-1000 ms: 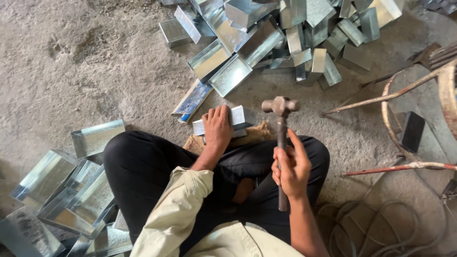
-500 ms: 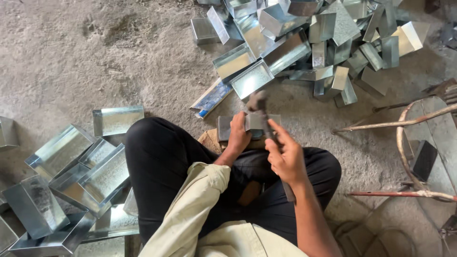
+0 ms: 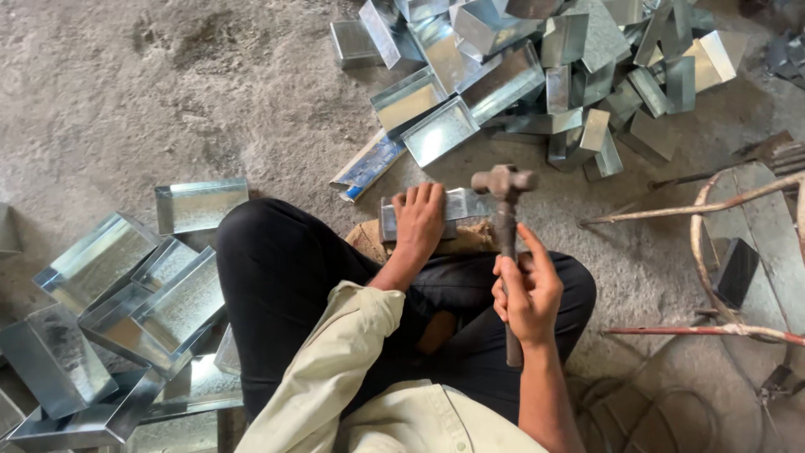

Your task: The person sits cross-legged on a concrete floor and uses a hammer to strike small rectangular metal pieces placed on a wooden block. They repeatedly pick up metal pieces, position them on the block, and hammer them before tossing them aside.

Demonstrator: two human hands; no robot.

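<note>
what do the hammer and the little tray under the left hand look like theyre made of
Hammer: dark, dull metal head, likely iron or steel, rusty brown; the handle looks equally dark, so metal or worn wood, hard to tell. Tray under the left hand: thin sheet metal, probably galvanised steel, judging by its bright silvery mottled sheen and sharp folded edges.

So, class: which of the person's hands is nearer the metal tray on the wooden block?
Left. The left hand presses flat on the metal tray; the right hand grips the hammer nearer the body.
</note>
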